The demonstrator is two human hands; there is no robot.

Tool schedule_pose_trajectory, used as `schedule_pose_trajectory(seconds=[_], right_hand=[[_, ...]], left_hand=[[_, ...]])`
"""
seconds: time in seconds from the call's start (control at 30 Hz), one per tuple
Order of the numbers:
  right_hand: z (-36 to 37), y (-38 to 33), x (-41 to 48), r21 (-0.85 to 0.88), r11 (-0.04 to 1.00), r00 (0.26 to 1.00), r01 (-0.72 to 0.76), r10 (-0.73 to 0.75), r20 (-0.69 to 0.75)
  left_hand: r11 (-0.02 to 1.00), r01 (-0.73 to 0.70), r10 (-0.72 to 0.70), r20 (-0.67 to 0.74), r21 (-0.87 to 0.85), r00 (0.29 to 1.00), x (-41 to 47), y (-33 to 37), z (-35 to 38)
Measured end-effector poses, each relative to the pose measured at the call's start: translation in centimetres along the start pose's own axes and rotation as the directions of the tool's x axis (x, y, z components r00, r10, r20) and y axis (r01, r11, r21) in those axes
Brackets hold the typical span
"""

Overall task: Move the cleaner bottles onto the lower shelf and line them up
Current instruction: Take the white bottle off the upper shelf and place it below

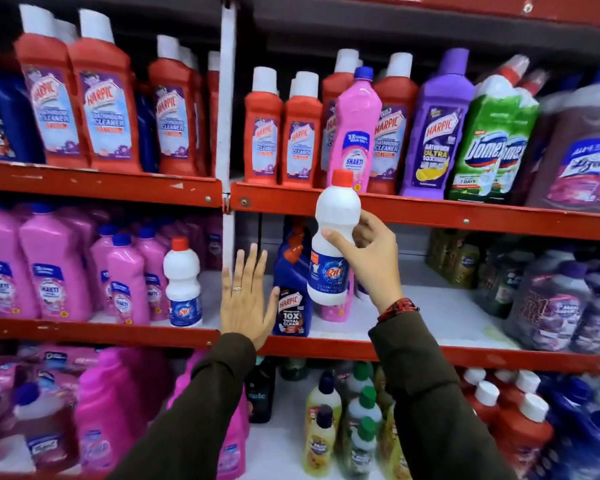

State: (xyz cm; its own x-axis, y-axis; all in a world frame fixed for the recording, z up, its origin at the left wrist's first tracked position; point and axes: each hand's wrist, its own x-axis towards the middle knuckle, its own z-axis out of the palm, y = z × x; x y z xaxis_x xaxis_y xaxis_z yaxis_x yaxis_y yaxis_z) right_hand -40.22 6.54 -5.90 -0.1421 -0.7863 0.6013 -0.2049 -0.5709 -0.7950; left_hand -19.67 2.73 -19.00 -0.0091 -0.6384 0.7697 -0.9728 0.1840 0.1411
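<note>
My right hand [368,258] grips a white Rin bottle [333,244] with a red cap, held upright in front of the middle shelf's upper rail. My left hand [245,303] is flat and open, fingers spread, at the middle shelf's front edge [343,348], just left of a blue Harpic bottle [291,292]. A second white Rin bottle [182,285] stands on the middle shelf in the left bay, beside pink Shakti bottles [125,285]. A tall pink Shakti bottle [354,133] stands on the upper shelf among red Harpic bottles [281,133].
A white upright post [226,98] divides the two bays. Purple Harpic [437,133], green Domex [489,140] and Lizol jugs [582,150] fill the upper right. Bare white shelf surface [440,317] lies right of my right wrist. The bottom shelf holds several small bottles [343,420].
</note>
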Motion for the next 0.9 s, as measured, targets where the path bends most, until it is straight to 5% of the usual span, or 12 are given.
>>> schedule_pose_trajectory(seconds=[0.4,0.9], right_hand=[[-6.9,10.3,-1.6,0.019,0.991,0.991,-0.132,0.132,-0.03],[-9.1,19.4,4.5,0.022,0.972,0.967,-0.234,0.235,-0.098]], left_hand=[[0.98,0.197,-0.196,0.274,0.023,0.942,-5.8,0.9,7.6],[0.977,0.196,-0.21,0.206,0.085,0.956,-6.6,0.7,9.4]])
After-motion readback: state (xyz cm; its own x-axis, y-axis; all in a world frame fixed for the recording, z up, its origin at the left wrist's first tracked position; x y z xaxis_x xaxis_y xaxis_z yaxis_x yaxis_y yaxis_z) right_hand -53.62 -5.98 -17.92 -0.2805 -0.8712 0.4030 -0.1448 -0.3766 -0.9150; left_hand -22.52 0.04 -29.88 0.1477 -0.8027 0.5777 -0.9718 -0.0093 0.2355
